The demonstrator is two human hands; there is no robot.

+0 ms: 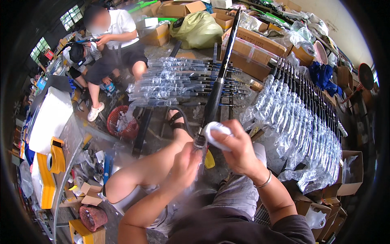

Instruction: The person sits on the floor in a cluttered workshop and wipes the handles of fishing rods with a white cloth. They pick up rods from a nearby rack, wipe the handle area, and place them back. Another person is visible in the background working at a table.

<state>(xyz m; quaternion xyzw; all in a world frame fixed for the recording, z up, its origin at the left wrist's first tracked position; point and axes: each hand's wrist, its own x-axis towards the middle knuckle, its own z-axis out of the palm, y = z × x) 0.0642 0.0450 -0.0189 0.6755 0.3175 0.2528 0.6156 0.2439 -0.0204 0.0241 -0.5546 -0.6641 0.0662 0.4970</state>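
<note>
A black fishing rod [213, 99] slants up and away from me, its thin end toward the top of the view. Round its lower handle, which is sleeved in transparent plastic, my left hand [186, 166] is closed. My right hand [240, 149] grips a roll of tape [209, 135], whitish and ring-shaped, held against the rod just above the left hand. Whether a strip of tape runs from roll to rod cannot be made out. The rod's bottom end is hidden behind my left hand and the blurred plastic.
Plastic-wrapped rods lie in rows, one [162, 79] ahead and a larger one [290, 118] at right. A red basket [118, 129] stands by my foot. Another person [122, 28] sits far left holding a rod, beside a smaller one. Cardboard boxes [248, 61] and a yellow-green bag [199, 30] stand behind.
</note>
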